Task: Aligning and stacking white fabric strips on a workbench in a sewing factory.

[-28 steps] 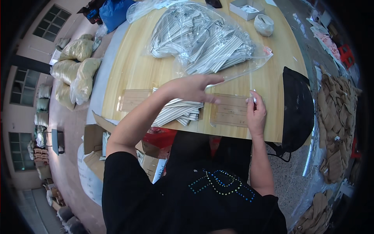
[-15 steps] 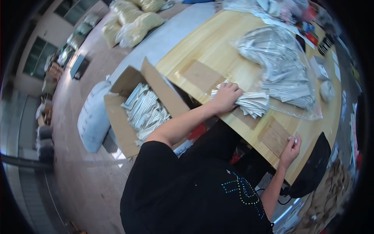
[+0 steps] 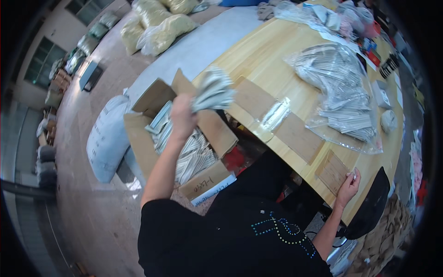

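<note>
My left hand (image 3: 183, 121) is closed round a fanned bundle of thin pale strips (image 3: 213, 90), held up over the open cardboard box (image 3: 219, 134); motion blurs both. Inside the box lies a heap of similar strips (image 3: 194, 157). At the table's near right edge my right hand (image 3: 349, 188) is closed, thumb against fingers, with a small whitish bit showing at the tips that I cannot make out. Beside it is a brown card rectangle (image 3: 333, 173) on the table. A clear plastic bag (image 3: 339, 87) full of pale strips lies farther back.
More brown rectangles (image 3: 300, 137) line the wooden table's (image 3: 249, 64) near edge. A white roll (image 3: 388, 121) and a small white box (image 3: 381, 94) stand at its right. A black cloth or bag (image 3: 371, 207) hangs at the near right corner. A stuffed white sack (image 3: 108, 138) stands left of the carton.
My left hand has lifted the bundle off the table and carried it left, over the carton. My right hand keeps its place by the card rectangle.
</note>
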`<state>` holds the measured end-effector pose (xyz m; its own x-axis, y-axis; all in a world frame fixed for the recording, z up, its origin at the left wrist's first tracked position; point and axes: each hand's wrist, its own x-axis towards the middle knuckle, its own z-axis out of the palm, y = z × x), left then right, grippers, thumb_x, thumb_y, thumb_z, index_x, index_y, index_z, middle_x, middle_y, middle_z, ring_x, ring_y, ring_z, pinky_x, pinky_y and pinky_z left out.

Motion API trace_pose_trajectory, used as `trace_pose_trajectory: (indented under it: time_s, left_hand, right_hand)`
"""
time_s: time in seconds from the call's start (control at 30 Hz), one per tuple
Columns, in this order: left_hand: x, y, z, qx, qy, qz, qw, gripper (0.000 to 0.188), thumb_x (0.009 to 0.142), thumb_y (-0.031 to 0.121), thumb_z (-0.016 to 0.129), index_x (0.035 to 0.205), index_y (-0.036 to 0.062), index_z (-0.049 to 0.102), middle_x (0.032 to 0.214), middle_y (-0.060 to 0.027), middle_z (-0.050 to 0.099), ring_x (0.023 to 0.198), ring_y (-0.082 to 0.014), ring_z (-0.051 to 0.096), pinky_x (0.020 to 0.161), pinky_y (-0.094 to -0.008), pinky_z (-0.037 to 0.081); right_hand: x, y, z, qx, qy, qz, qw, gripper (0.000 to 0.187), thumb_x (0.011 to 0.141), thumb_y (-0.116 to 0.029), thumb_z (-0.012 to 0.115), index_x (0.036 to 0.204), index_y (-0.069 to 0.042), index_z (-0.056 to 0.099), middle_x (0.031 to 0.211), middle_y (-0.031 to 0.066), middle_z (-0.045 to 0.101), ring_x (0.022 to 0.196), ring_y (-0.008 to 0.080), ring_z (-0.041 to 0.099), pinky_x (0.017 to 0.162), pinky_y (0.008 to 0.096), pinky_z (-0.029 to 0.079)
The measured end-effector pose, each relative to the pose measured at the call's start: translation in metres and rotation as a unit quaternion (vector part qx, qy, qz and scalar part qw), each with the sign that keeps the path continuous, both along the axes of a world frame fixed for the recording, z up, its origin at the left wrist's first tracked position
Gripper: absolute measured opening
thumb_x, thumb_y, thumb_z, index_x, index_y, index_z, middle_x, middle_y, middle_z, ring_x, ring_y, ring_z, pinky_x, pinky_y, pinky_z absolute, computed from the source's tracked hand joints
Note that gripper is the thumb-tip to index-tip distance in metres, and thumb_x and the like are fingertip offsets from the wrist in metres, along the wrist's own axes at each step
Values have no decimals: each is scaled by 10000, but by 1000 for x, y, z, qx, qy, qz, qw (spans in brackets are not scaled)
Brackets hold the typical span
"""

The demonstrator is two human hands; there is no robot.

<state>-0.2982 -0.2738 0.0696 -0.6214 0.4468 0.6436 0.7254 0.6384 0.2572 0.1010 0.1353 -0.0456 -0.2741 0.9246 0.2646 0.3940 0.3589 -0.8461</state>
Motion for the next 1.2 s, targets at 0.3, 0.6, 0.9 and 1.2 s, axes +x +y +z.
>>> trace_pose_trajectory:
  time_s: [0.3, 0.6, 0.9, 1.2]
  left_hand:
    - [-100, -243, -225, -568, -345, 233, 710, 362, 929, 194, 424, 1168, 34, 644, 1302, -186, 583, 1197, -369, 555, 961, -491, 452]
    - [-179, -225, -104, -615, -401, 105, 670, 289, 900, 198, 564, 1059, -10, 687, 925, -133, 684, 858, -180, 640, 726, -353, 498]
    - [-107, 98, 61, -248, -492, -260, 793, 488, 962, 137, 606, 1374, -78, 458, 1293, -165, 600, 1186, -204, 579, 999, -316, 447]
    - [-167, 400, 6, -144, -249, -201, 937, 443, 942, 247, 596, 1227, -91, 578, 1094, -213, 682, 1061, -235, 647, 878, -317, 491]
  right_hand:
    - [-11, -9, 0, 140, -57, -24, 988, 255, 955, -43, 555, 1203, -9, 603, 949, 81, 657, 804, 144, 626, 738, 286, 507]
    - [23, -3, 37, -62, 278, -126, 950, 229, 959, -66, 576, 1181, -22, 610, 876, 8, 657, 788, 52, 609, 727, 195, 485]
    - [20, 11, 20, -71, 274, -114, 952, 232, 962, -63, 564, 1187, -23, 606, 879, 7, 658, 800, 58, 612, 736, 200, 481]
    - [20, 2, 8, -38, 182, -109, 976, 248, 960, -16, 549, 1205, 5, 585, 876, 20, 621, 794, 81, 598, 726, 230, 495]
